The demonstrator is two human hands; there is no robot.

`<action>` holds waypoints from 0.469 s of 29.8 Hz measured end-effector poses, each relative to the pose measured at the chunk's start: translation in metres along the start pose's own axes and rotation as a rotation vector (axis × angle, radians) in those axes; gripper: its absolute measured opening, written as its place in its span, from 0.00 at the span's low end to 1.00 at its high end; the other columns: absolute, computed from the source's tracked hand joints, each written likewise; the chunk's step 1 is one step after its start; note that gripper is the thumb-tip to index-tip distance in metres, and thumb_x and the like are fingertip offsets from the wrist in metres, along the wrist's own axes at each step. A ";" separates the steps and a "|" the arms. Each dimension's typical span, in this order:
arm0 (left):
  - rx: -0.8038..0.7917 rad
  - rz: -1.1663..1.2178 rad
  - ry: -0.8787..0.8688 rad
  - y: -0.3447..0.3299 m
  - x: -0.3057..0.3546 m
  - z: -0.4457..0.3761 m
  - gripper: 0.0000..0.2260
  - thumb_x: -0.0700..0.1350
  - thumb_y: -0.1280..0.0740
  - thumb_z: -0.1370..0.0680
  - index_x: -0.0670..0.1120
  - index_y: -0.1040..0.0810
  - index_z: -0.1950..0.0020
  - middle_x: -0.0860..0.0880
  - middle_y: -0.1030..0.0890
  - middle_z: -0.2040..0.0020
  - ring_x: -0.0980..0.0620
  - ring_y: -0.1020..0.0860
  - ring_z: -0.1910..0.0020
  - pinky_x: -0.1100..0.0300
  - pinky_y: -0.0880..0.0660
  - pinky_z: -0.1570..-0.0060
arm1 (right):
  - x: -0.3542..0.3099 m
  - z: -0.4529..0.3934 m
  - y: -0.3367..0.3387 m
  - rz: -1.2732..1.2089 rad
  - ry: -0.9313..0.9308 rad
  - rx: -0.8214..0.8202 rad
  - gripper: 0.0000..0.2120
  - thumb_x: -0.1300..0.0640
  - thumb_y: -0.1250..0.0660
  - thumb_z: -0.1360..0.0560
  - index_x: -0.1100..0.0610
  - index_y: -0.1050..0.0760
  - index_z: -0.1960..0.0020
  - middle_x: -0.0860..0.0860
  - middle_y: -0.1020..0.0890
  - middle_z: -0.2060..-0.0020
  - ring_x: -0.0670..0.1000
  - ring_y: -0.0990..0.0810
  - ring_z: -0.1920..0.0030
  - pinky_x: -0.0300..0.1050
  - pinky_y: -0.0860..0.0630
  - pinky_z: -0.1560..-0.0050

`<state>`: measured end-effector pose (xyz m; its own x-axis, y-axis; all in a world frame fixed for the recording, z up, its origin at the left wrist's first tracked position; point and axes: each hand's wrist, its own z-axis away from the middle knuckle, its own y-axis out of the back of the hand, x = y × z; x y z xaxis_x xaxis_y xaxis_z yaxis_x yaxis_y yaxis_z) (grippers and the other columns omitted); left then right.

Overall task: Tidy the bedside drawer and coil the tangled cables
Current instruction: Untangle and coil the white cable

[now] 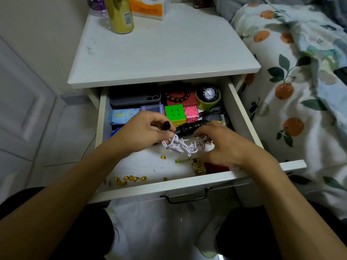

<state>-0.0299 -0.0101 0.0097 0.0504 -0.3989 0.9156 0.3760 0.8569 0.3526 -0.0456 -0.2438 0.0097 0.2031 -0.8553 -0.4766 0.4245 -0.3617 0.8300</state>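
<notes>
- Left hand (pixel 144 128) and right hand (pixel 219 141) each pinch the tangled white cable (pixel 185 145) above the open drawer's (pixel 189 182) bare front floor.
- Puzzle cube (pixel 174 113), black bead bracelet (pixel 191 127) crowd behind; yellow capsules (pixel 129 179) scattered.

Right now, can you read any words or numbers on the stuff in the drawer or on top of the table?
No text here reads clearly.
Orange pack: printed characters, too blurred to read.
Gold can: a small label, too small to read.
Watch: dial markings, too small to read.
Red box: faint print, unreadable.
Green cube: only black dots, no words.
</notes>
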 end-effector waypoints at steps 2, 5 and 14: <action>0.005 0.079 0.026 -0.002 0.000 -0.001 0.04 0.38 0.26 0.26 0.46 0.16 0.54 0.49 0.14 0.60 0.53 0.16 0.59 0.65 0.21 0.57 | -0.001 0.004 -0.003 0.015 -0.011 0.029 0.27 0.46 0.25 0.32 0.47 0.27 0.35 0.48 0.33 0.46 0.49 0.28 0.45 0.44 0.28 0.43; -0.051 0.121 0.044 -0.005 0.000 0.000 0.03 0.40 0.26 0.26 0.44 0.15 0.53 0.46 0.14 0.57 0.52 0.15 0.57 0.65 0.20 0.57 | -0.001 0.006 -0.003 0.111 -0.045 0.143 0.21 0.46 0.26 0.29 0.48 0.23 0.38 0.51 0.32 0.46 0.53 0.30 0.40 0.48 0.26 0.44; 0.026 0.099 0.095 -0.004 0.002 0.001 0.04 0.45 0.30 0.22 0.49 0.16 0.50 0.51 0.14 0.56 0.55 0.16 0.55 0.62 0.19 0.57 | 0.002 0.002 -0.002 0.161 -0.181 0.250 0.17 0.56 0.29 0.28 0.52 0.20 0.39 0.52 0.31 0.46 0.56 0.25 0.45 0.49 0.23 0.48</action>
<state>-0.0326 -0.0138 0.0099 0.1744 -0.3398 0.9242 0.3406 0.9015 0.2671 -0.0478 -0.2460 0.0078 0.0804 -0.9526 -0.2935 0.1659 -0.2776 0.9463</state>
